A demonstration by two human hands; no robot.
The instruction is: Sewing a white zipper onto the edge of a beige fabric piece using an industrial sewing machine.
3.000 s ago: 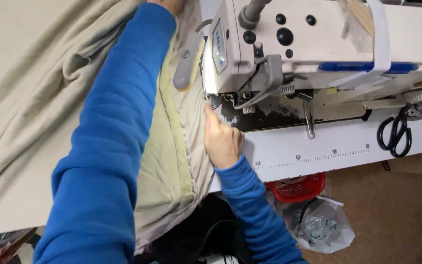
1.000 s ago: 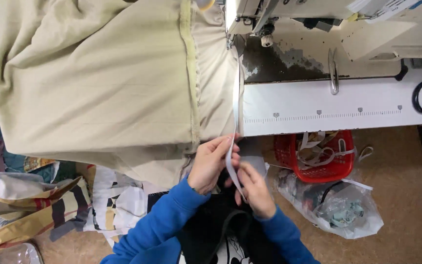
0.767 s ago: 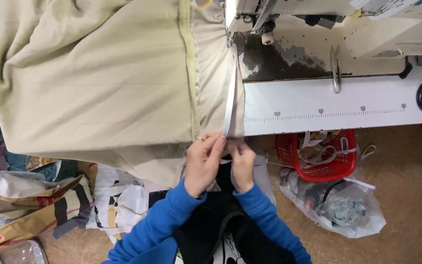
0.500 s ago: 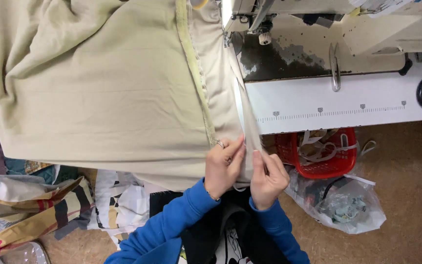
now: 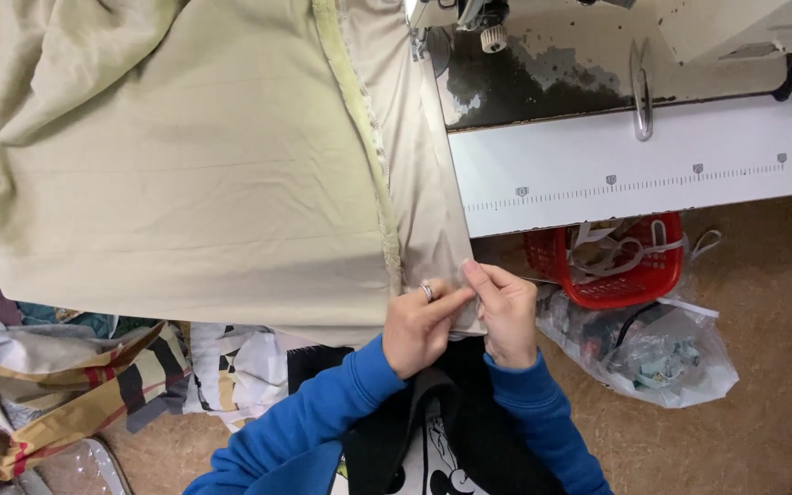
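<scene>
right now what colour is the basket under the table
Red basket, clearest in the head view.

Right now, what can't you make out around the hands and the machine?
Head view only:
- Fabric edge pinched by left hand and right hand: fingers cover it.
- Sewing machine: needle area cut off by the top edge.
- Red basket: half under the table.

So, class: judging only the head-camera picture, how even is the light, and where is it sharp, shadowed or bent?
Head view: soft, even light on the beige fabric, only faint fold shadows at its left; both hands, left hand and right hand, look sharp, no motion blur; the white table edge tilts and bows slightly, suggesting wide-angle distortion; no strong glare.
</scene>
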